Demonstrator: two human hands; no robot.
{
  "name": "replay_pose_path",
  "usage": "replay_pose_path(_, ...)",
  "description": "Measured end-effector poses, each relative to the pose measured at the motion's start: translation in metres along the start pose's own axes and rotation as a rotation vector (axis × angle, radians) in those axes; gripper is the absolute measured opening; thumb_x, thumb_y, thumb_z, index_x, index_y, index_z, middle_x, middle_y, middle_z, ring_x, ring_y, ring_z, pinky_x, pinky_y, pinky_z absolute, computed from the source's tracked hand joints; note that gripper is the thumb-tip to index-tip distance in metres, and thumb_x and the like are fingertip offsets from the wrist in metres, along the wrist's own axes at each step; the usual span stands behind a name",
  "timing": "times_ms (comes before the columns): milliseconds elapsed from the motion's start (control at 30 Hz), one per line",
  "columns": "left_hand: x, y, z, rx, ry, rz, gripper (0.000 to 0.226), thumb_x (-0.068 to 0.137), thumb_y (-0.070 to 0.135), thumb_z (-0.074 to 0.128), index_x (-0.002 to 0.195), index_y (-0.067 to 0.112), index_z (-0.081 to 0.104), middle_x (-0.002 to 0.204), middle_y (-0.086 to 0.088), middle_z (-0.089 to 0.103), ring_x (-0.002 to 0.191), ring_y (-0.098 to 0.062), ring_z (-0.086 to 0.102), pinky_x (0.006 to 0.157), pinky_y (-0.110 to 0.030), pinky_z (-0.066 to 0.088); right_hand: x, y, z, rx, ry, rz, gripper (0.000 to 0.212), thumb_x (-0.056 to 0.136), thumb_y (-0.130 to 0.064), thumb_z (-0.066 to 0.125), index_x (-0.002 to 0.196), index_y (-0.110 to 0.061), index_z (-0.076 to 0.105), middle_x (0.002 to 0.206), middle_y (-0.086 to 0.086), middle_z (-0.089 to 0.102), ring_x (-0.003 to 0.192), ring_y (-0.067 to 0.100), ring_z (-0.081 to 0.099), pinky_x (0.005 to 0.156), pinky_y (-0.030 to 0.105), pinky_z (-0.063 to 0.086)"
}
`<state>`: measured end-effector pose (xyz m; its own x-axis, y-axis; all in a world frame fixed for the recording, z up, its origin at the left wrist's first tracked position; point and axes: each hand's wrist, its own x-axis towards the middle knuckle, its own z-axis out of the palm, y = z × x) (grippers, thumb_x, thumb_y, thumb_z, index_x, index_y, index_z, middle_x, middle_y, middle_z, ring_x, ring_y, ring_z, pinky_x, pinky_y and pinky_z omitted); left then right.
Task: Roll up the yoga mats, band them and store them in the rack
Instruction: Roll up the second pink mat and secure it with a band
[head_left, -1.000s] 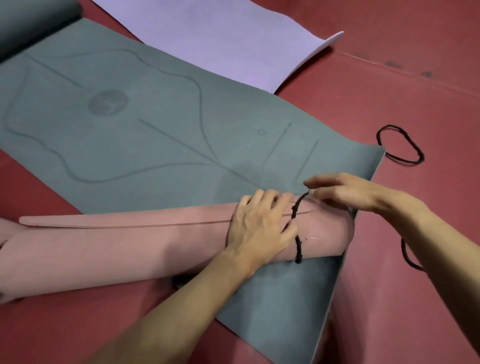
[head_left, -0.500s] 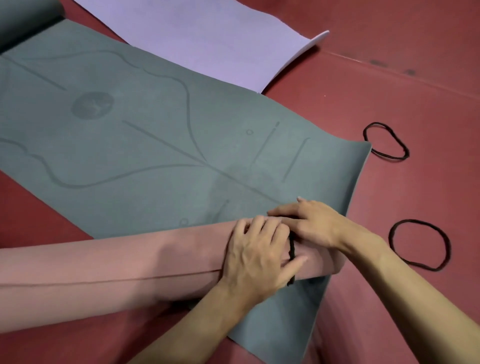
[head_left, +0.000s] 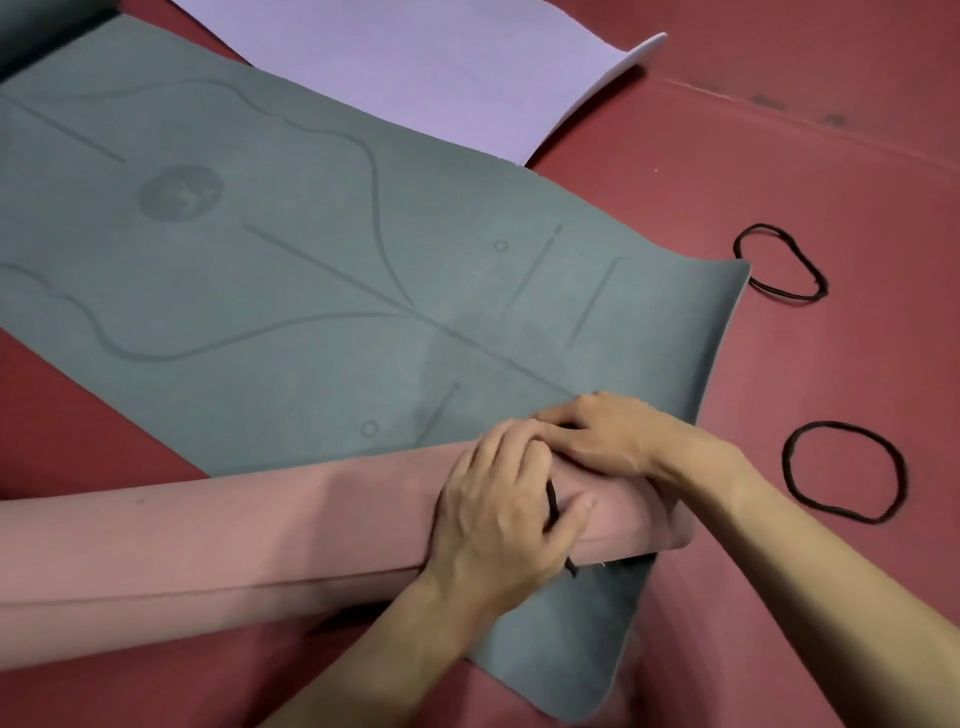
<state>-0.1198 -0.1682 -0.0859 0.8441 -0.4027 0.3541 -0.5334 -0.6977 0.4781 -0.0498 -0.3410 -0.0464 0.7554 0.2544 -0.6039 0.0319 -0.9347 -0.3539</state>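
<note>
The pink roll (head_left: 234, 540) is clasped near its right end by the left hand (head_left: 498, 499), with the fingers curved over the top and the thumb pressed beside the black band (head_left: 551, 501). Only a short stretch of the band is seen by the thumb, and a tail end at the roll's lower edge. The right hand (head_left: 618, 441) is laid with bent fingers on the roll's far side, touching the left fingertips; whether the band is pinched beneath them cannot be told. The roll is set across the near corner of the flat grey-green mat (head_left: 311, 291), and a lilac mat (head_left: 441, 67) is spread beyond it on the red floor (head_left: 779, 156). One spare band (head_left: 766, 226) and a second loop (head_left: 837, 424) are left on the floor to the right, well apart from the hands. The step in hand is judged to be the seating of the band. It is best done with the roll squeezed tight by the left hand while the band is drawn round evenly, straightened, and set well in from the end, so that it cannot be slipped off.
</note>
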Motion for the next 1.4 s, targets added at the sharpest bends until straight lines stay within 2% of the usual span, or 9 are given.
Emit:
replay_pose_path(100, 0.001, 0.000, 0.000, 0.071, -0.030, -0.037, 0.055, 0.086, 0.060, 0.065, 0.110, 0.010, 0.060, 0.136, -0.011, 0.057, 0.126, -0.031, 0.057, 0.103, -0.046, 0.051, 0.007, -0.010, 0.003, 0.091, 0.036, -0.045, 0.040, 0.109, -0.052, 0.036, 0.128, -0.037, 0.067, 0.134, -0.004, 0.069, 0.126, 0.022, 0.059, 0.105, 0.042, 0.046)
replay_pose_path(233, 0.005, -0.005, -0.007, 0.057, -0.174, 0.127, 0.067, 0.093, 0.029, 0.050, 0.158, 0.014, 0.040, 0.168, -0.005, 0.033, 0.153, -0.023, 0.035, 0.119, -0.046, 0.039, -0.009, 0.014, -0.005, 0.455, 0.287, -0.024, 0.028, 0.108, -0.035, 0.050, 0.126, -0.027, 0.070, 0.126, -0.011, 0.069, 0.118, 0.010, 0.062, 0.109, 0.035, 0.043)
replay_pose_path(400, 0.008, -0.034, -0.014, 0.051, -0.127, 0.209, 0.041, 0.087, 0.017, 0.052, 0.123, 0.008, 0.071, 0.126, -0.006, 0.069, 0.112, -0.028, 0.066, 0.093, -0.045, 0.054, -0.016, 0.023, 0.005, 0.098, 0.112, 0.041, 0.033, 0.097, -0.062, 0.048, 0.124, -0.051, 0.064, 0.130, -0.026, 0.067, 0.125, 0.009, 0.059, 0.108, 0.042, 0.046)
replay_pose_path(533, 0.009, -0.040, -0.024, 0.170, 0.040, 0.056, 0.033, 0.097, 0.041, 0.057, 0.078, 0.015, 0.056, 0.078, -0.005, 0.057, 0.076, -0.030, 0.057, 0.067, -0.042, 0.043, -0.001, -0.013, 0.002, 0.087, -0.069, -0.082, 0.038, 0.102, -0.062, 0.044, 0.138, -0.056, 0.056, 0.144, -0.020, 0.060, 0.135, 0.012, 0.054, 0.113, 0.042, 0.042)
replay_pose_path(733, 0.001, -0.031, -0.027, 0.091, 0.069, 0.173, 0.083, 0.093, 0.076, 0.049, 0.125, 0.001, 0.061, 0.140, -0.017, 0.054, 0.135, -0.034, 0.048, 0.115, -0.043, 0.037, 0.021, -0.045, 0.020, -0.039, -0.136, -0.106, 0.042, 0.106, -0.051, 0.041, 0.138, -0.032, 0.060, 0.142, 0.006, 0.063, 0.131, 0.030, 0.058, 0.105, 0.043, 0.047)
replay_pose_path(900, -0.022, -0.019, 0.001, 0.145, -0.008, 0.476, 0.057, 0.085, 0.048, 0.078, 0.124, 0.012, 0.057, 0.131, -0.008, 0.051, 0.121, -0.028, 0.052, 0.118, -0.046, 0.037, 0.033, -0.055, 0.011, -0.005, -0.192, -0.072, 0.051, 0.109, -0.059, 0.030, 0.128, -0.027, 0.065, 0.139, 0.005, 0.066, 0.129, 0.026, 0.059, 0.109, 0.041, 0.042)
replay_pose_path(1233, 0.010, -0.057, -0.034, 0.227, -0.267, 0.152, 0.075, 0.081, 0.052, 0.057, 0.141, 0.008, 0.059, 0.141, -0.006, 0.062, 0.127, -0.028, 0.058, 0.107, -0.047, 0.047, -0.023, -0.014, 0.000, -0.041, 0.441, -0.113, 0.062, 0.101, -0.068, 0.032, 0.140, -0.028, 0.059, 0.144, -0.002, 0.063, 0.137, 0.020, 0.053, 0.112, 0.042, 0.041)
replay_pose_path(1333, 0.018, -0.072, -0.043, 0.218, -0.263, 0.049, 0.068, 0.080, 0.057, 0.049, 0.132, 0.016, 0.065, 0.128, 0.002, 0.069, 0.115, -0.025, 0.065, 0.100, -0.042, 0.050, -0.061, -0.006, 0.050, -0.168, 0.761, -0.249, 0.071, 0.089, -0.061, 0.066, 0.144, -0.016, 0.060, 0.158, 0.007, 0.048, 0.152, 0.029, 0.036, 0.125, 0.058, 0.021)
replay_pose_path(1400, 0.025, -0.075, -0.045, 0.201, -0.292, 0.023, 0.067, 0.084, 0.063, 0.042, 0.132, 0.021, 0.063, 0.129, 0.005, 0.067, 0.117, -0.023, 0.065, 0.095, -0.040, 0.050, -0.077, -0.009, 0.097, -0.155, 0.940, -0.176, 0.054, 0.085, -0.051, 0.078, 0.123, -0.014, 0.073, 0.137, 0.010, 0.062, 0.130, 0.037, 0.055, 0.114, 0.055, 0.036)
